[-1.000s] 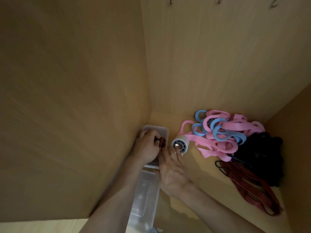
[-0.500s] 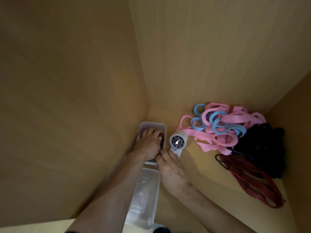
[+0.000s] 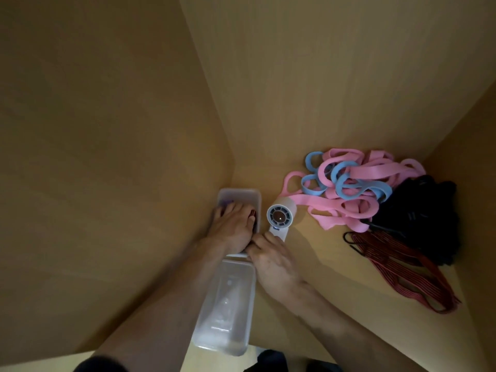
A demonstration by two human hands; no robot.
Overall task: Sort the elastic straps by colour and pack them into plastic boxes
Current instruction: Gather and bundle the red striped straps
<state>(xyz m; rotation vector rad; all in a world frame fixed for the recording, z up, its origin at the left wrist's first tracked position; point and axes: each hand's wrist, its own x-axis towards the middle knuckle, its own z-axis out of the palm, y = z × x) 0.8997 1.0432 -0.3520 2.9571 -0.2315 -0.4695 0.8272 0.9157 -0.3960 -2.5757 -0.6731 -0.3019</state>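
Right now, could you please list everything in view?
far clear plastic box: one, clear, back corner, under left hand
near clear plastic box: one, clear, in front of it
white handheld fan: one, white, right of far box
pink elastic straps: several, pink, tangled, back right
blue elastic straps: few, blue, among the pink
black straps heap: one, black, far right
dark red striped cords: bundle, dark red, right front
left hand: pressing into far box
right hand: at far box's near corner

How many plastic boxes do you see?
2. The far box sits under the left hand; the near box lies in front of it. Others may be hidden.
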